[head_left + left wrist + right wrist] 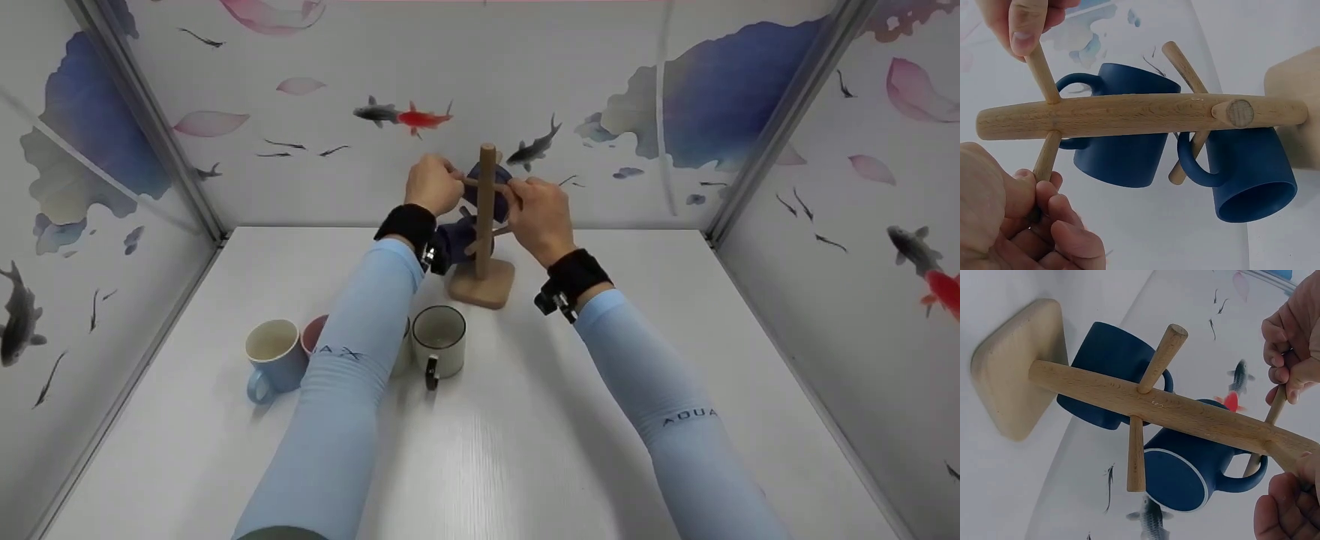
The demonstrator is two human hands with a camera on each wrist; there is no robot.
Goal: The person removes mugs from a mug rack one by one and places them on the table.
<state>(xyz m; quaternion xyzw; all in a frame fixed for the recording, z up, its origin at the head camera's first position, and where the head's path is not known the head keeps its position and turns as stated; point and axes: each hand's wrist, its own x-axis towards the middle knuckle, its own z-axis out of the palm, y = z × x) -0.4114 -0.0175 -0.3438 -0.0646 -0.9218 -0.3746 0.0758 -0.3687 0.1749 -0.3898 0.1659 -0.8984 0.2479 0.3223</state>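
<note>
A wooden mug tree (485, 225) stands upright at the back of the table, with two dark blue mugs on its far side. The upper blue mug (1120, 160) has its handle around a peg; the lower blue mug (1235, 157) hangs nearer the base (1022, 371). My left hand (435, 185) pinches the upper peg on the left side between thumb and fingers. On the opposite side, my right hand (540, 220) grips the other upper peg near its end. The post partly hides both mugs in the head view.
In front of the tree stand a cream mug (439, 341) with a black handle, a light blue mug (276, 364) and a pink mug (313, 334). Another mug (403, 356) is mostly behind my left sleeve. Printed wall panels (300, 172) enclose the table's back and sides.
</note>
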